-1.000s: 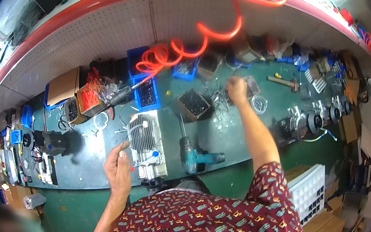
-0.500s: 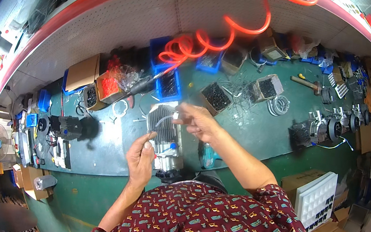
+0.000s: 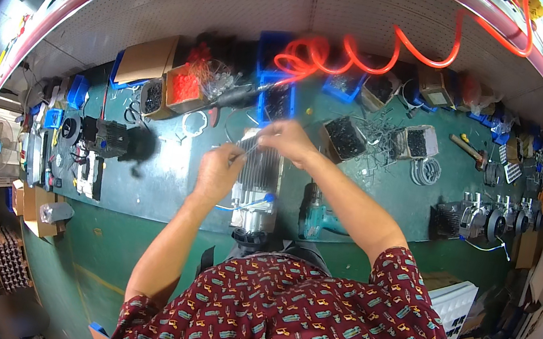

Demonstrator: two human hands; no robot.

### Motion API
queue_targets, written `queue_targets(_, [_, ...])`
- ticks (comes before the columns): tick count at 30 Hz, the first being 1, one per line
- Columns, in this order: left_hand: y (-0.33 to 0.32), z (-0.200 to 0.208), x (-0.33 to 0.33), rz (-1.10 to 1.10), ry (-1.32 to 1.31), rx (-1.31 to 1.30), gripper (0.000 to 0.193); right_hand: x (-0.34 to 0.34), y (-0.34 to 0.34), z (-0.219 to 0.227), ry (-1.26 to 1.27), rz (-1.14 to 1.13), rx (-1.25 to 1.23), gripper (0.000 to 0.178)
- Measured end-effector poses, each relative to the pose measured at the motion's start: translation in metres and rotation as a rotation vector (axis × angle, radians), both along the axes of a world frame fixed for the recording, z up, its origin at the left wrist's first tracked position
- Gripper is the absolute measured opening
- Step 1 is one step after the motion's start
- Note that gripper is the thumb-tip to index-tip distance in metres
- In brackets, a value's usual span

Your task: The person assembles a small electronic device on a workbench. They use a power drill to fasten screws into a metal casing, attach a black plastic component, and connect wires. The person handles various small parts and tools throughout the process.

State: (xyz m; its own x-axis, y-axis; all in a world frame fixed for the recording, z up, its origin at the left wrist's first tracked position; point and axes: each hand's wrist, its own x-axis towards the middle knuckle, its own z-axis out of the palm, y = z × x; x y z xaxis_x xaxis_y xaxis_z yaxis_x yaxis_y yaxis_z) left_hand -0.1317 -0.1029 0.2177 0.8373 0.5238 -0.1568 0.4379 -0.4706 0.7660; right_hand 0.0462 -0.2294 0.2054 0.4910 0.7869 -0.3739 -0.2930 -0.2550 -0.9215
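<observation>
A finned grey motor (image 3: pixel 261 174) lies on the bench straight in front of me, its pale metal end and dark round part toward my body. Over its far left part, my left hand (image 3: pixel 216 171) pinches one end of a thin pale strip (image 3: pixel 247 147). My right hand (image 3: pixel 287 142) is closed at the strip's other end, a little farther off and to the right. The strip's exact kind is too small to make out. A blue wire (image 3: pixel 244 205) with a blue plug crosses the near part of the motor.
A teal power drill (image 3: pixel 314 220) lies right of the motor. Boxes of black parts (image 3: pixel 344 137) and a blue bin (image 3: pixel 276 101) stand behind. A dark air tool (image 3: pixel 234 97) hangs on a red coiled hose (image 3: pixel 405 43). More motors (image 3: pixel 484 219) sit at the right.
My hands have come closer together at the motor's far end, and the strip shows less between them. The view has shifted, so the bench sits farther right in it.
</observation>
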Motion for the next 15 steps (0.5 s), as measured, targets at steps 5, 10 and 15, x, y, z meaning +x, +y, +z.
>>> queue_targets(5, [-0.028,-0.023,-0.001,0.094,0.119,-0.02,0.021,-0.008,0.0,-0.037,-0.339,0.144,0.042,0.016])
queue_targets(10, [-0.038,-0.064,0.0,0.248,0.104,0.054,0.021,-0.007,0.0,-0.049,-0.248,0.028,-0.074,0.024])
queue_targets(15, [-0.049,-0.056,0.004,0.246,0.205,0.085,0.022,-0.004,-0.009,-0.048,-0.488,-0.032,-0.174,0.034])
